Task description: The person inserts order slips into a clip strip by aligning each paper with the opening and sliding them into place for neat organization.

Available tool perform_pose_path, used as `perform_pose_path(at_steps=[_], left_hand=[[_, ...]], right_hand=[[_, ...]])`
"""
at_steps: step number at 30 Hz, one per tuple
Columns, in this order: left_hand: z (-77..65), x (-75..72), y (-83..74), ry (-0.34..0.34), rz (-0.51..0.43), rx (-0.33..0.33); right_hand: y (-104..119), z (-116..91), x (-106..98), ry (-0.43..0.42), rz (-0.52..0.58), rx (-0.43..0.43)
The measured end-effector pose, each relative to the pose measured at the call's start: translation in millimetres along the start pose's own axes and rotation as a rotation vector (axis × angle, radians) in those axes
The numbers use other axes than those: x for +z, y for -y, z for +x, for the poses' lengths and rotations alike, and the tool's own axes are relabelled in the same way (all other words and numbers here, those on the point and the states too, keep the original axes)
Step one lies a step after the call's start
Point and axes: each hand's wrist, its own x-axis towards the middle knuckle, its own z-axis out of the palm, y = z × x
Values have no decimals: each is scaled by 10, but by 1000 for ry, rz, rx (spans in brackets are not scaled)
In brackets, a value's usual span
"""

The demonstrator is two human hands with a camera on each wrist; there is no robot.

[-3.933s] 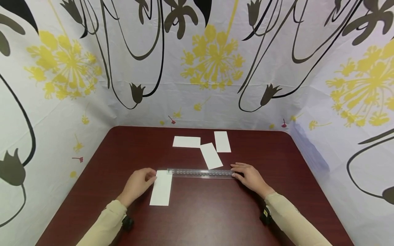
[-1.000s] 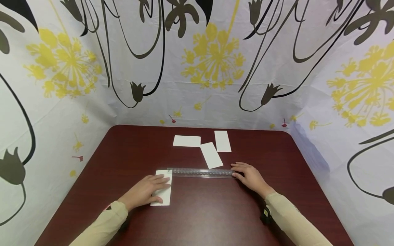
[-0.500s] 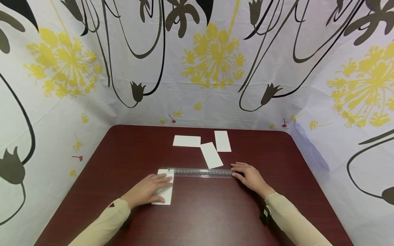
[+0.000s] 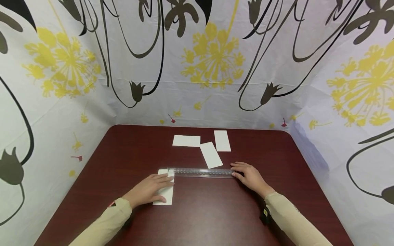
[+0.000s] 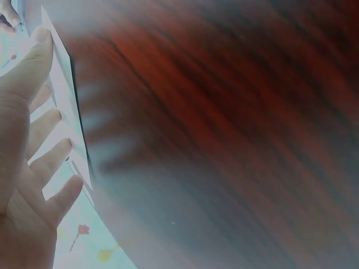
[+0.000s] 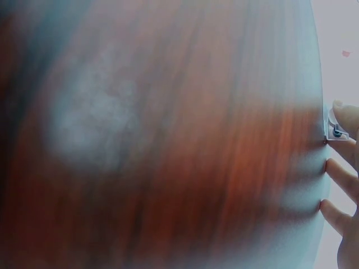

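Observation:
A white paper card lies on the table with its long side running front to back. My left hand rests on this card, fingers spread and fairly straight across it; the left wrist view shows the fingertips against the card. A clear plastic ruler lies crosswise, its left end overlapping the card's far edge. At the ruler's right end, my right hand holds it between thumb and fingers. The right wrist view has the ruler's end between thumb and index finger, other fingertips touching the table.
Beyond the ruler lie more white cards: one crosswise, one slanted close to the ruler, and one upright at the right. The dark red wooden table ends at a patterned cloth backdrop.
My left hand has gone from pinching the near card's left edge to lying spread over it. The card has slid slightly right under the ruler's end. Right hand and ruler stay put.

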Motion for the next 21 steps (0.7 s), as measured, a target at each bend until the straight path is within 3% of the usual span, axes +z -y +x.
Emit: perform_pose_path(at_steps=[11, 21], left_hand=[[35, 28, -2, -28, 21, 43], [69, 20, -32, -17, 23, 36]], right_hand=[[18, -1, -7, -3, 0, 0], [10, -4, -6, -2, -7, -6]])
